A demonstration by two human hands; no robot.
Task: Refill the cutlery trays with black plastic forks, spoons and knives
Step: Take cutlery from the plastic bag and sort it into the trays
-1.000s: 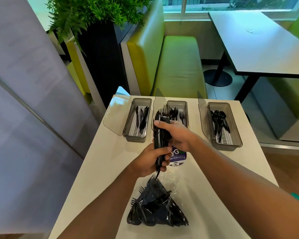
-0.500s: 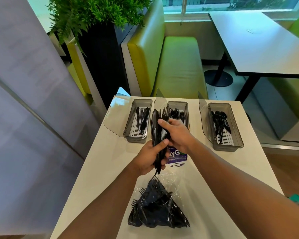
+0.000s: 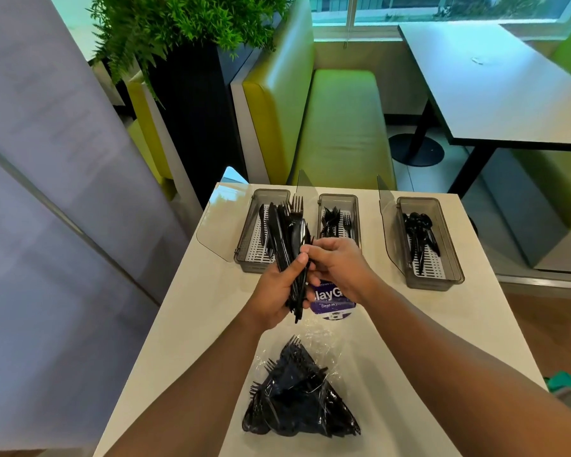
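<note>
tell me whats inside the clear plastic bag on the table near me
The clear plastic bag holds a heap of black plastic cutlery; fork tines poke out at its upper left. What lies deeper in the heap, spoons or knives, is covered and cannot be told.

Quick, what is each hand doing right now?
Left hand: closed around a bunch of black cutlery.
Right hand: fingertips pinched on a piece in that same bunch.

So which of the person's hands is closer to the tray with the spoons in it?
Right. The right hand sits nearer the spoon tray at the table's right side; the left hand, gripping the cutlery bundle, is farther left.
</note>
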